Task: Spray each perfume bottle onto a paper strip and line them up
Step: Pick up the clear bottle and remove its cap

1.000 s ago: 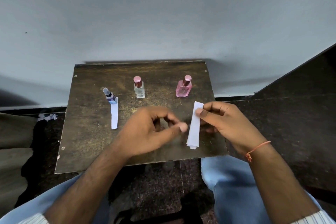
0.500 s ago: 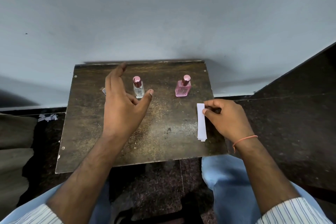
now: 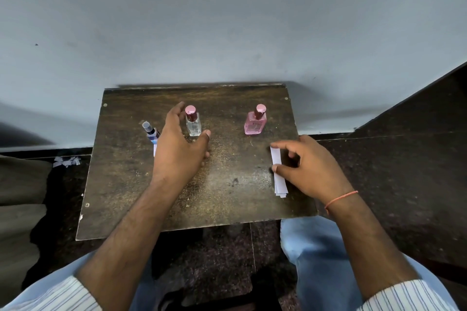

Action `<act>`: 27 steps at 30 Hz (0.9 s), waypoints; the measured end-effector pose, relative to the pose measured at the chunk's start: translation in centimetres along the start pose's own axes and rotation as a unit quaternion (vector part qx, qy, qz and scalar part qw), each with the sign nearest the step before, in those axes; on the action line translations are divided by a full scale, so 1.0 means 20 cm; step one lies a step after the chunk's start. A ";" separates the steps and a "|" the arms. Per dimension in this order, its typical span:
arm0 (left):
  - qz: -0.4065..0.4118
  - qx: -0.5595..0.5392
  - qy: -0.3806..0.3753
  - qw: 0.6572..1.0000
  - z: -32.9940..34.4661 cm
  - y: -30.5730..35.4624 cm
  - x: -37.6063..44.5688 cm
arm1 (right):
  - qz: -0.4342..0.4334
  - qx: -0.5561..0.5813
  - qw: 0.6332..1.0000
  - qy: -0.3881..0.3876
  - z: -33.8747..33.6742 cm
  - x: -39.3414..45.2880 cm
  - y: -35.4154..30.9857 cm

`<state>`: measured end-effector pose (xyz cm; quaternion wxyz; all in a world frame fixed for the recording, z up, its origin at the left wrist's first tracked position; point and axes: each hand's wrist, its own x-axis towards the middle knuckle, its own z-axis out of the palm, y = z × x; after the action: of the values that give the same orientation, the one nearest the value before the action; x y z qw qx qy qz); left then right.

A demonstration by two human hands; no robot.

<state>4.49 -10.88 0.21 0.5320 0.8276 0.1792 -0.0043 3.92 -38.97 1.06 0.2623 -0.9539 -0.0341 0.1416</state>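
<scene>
Three perfume bottles stand in a row on the small dark wooden table (image 3: 121,184): a blue one (image 3: 151,132) at left, a clear one with a dark pink cap (image 3: 193,121) in the middle, a pink one (image 3: 255,121) at right. My left hand (image 3: 180,144) is open, fingers spread around the clear bottle, just short of touching it. A white strip (image 3: 154,150) lies before the blue bottle, mostly hidden by that hand. My right hand (image 3: 307,166) rests its fingertips on a small stack of white paper strips (image 3: 279,174) lying near the table's right edge.
A pale blue-grey wall rises right behind the table. Torn paper scraps (image 3: 66,161) lie on the dark floor at left. My knees in blue jeans (image 3: 316,247) sit below the table's front edge. A dark surface (image 3: 404,171) borders the table on the right.
My left hand moved from the table's centre up to the clear bottle. My right hand lowered the strip stack onto the table near the right edge and loosened its pinch.
</scene>
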 end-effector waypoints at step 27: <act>0.185 0.063 -0.142 0.970 -0.02 -0.03 -0.12 | -0.211 0.194 0.946 0.151 0.12 -0.02 -0.27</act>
<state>1.95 -11.02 0.30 0.4901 0.8693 -0.0549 -0.0342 2.90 -33.30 1.93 0.4684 -0.8657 -0.1664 -0.0585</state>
